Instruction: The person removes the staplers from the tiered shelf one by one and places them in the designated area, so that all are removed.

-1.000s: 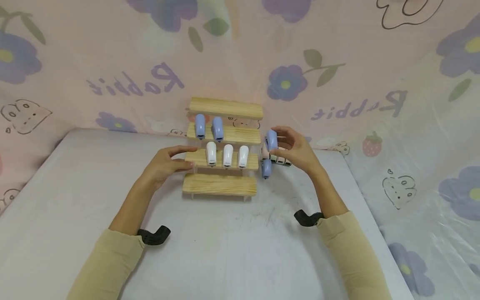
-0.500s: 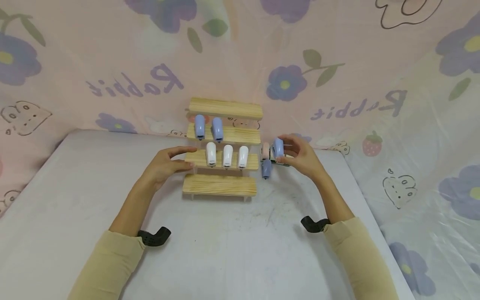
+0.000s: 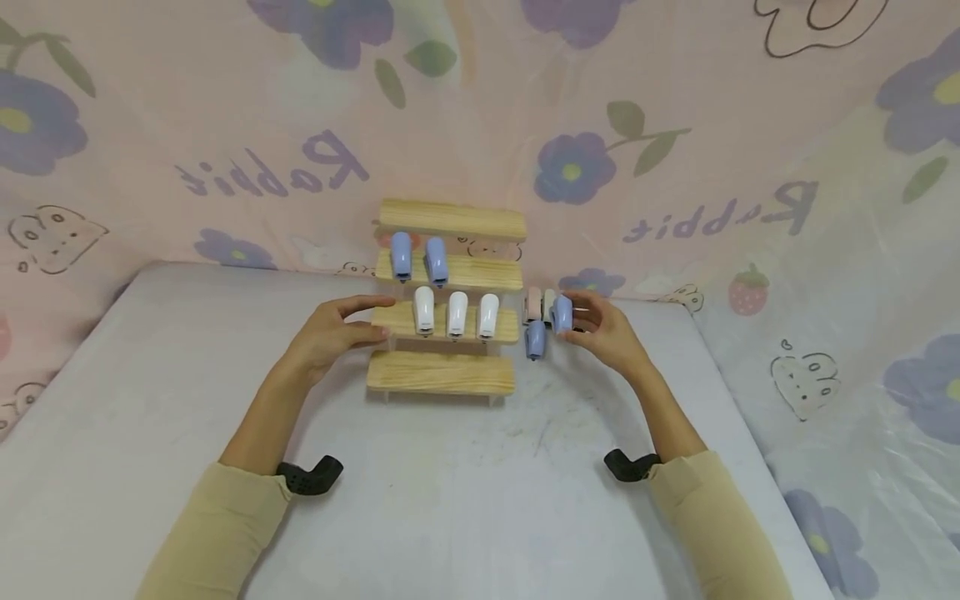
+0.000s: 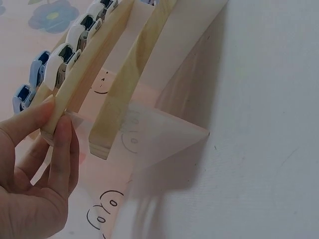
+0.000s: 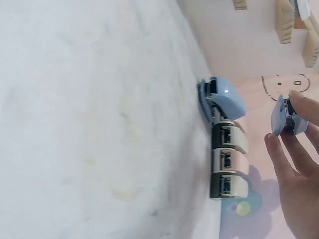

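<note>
My right hand (image 3: 613, 337) pinches a small light-blue stapler (image 3: 562, 315) between thumb and fingers, right of the wooden stepped rack (image 3: 441, 372). In the right wrist view this held stapler (image 5: 279, 117) hangs apart from the row below. Another blue stapler (image 3: 536, 340) lies on the table beside the rack, at the front of that row. My left hand (image 3: 322, 337) grips the left end of the rack's second board from the bottom, thumb on one face and fingers on the other. That board carries three white staplers (image 3: 457, 314); two blue staplers (image 3: 401, 256) sit one board higher.
Pink and white staplers (image 5: 232, 162) stand in a row on the table, close to the rack's right side. Clear plastic supports (image 4: 167, 132) hold the boards. A patterned curtain (image 3: 465, 108) hangs behind the white table (image 3: 450, 500).
My right hand has moved right and down toward the table with the blue stapler, away from the rack. The left hand stays on the board.
</note>
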